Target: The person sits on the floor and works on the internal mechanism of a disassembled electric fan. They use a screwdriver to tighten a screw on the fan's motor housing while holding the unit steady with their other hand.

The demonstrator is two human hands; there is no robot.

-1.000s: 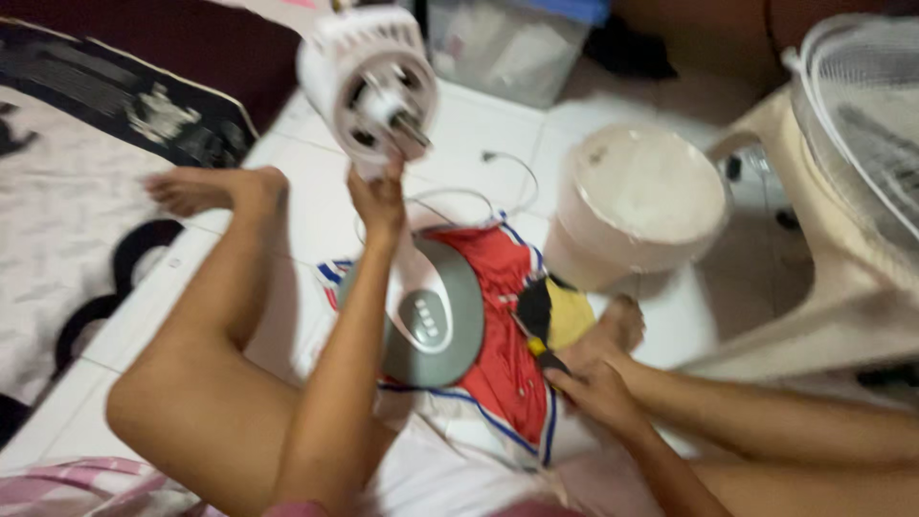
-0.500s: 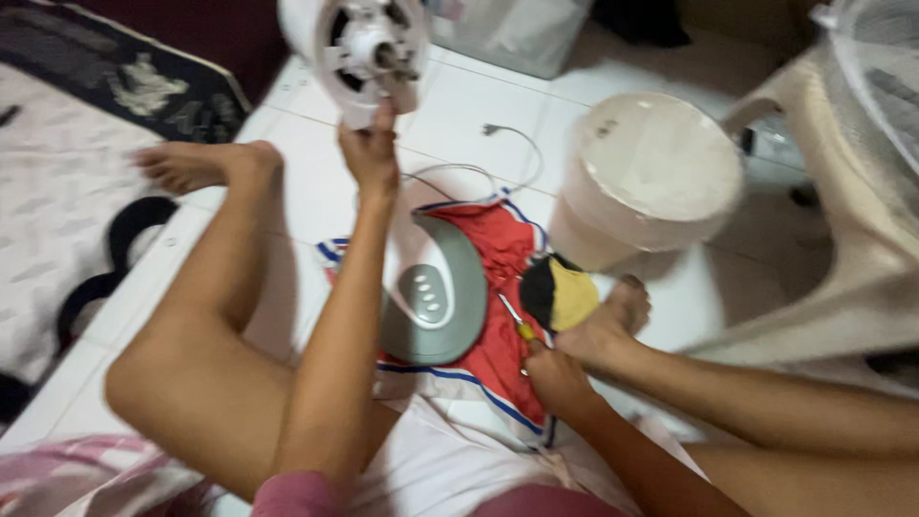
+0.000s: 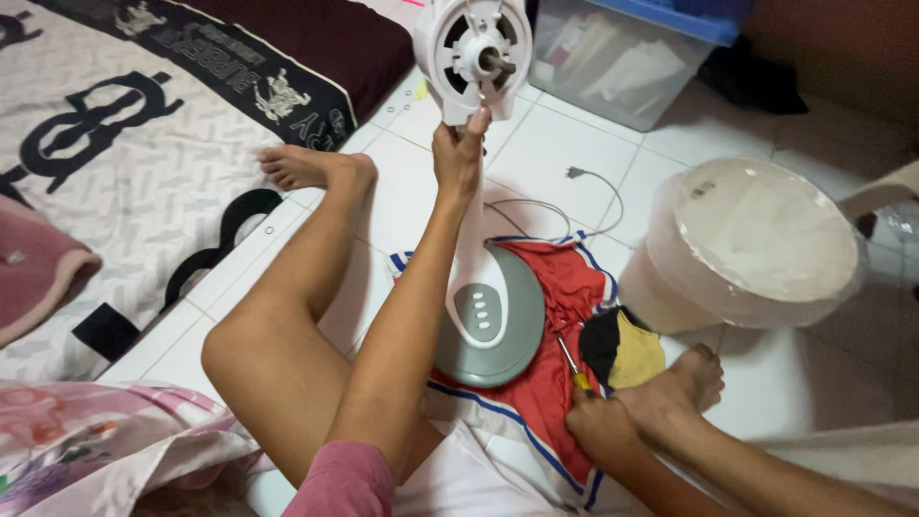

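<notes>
Bedding in a black-and-white print [image 3: 105, 182] fills the upper left of the frame, with a pink cushion [image 3: 33, 278] at the left edge and the person's bent leg [image 3: 287, 316] crossing the white floor tiles [image 3: 565, 134] beside it. Up at top centre the left hand [image 3: 459, 153] has its grip closed around the lower rim of the white fan motor housing [image 3: 474, 53], holding the head upright with its bare shaft facing the camera. Below, the grey fan base [image 3: 493, 321] with its buttons rests on a red cloth [image 3: 565, 287]. Lower right of centre, the right hand [image 3: 598, 431] sits closed on a yellow-handled screwdriver [image 3: 574, 369], next to the foot. A pale upturned bucket [image 3: 756, 239] stands at right. The fan looks mid-disassembly; bringing the screwdriver tip up to the housing would need the left hand to hold it steady.
</notes>
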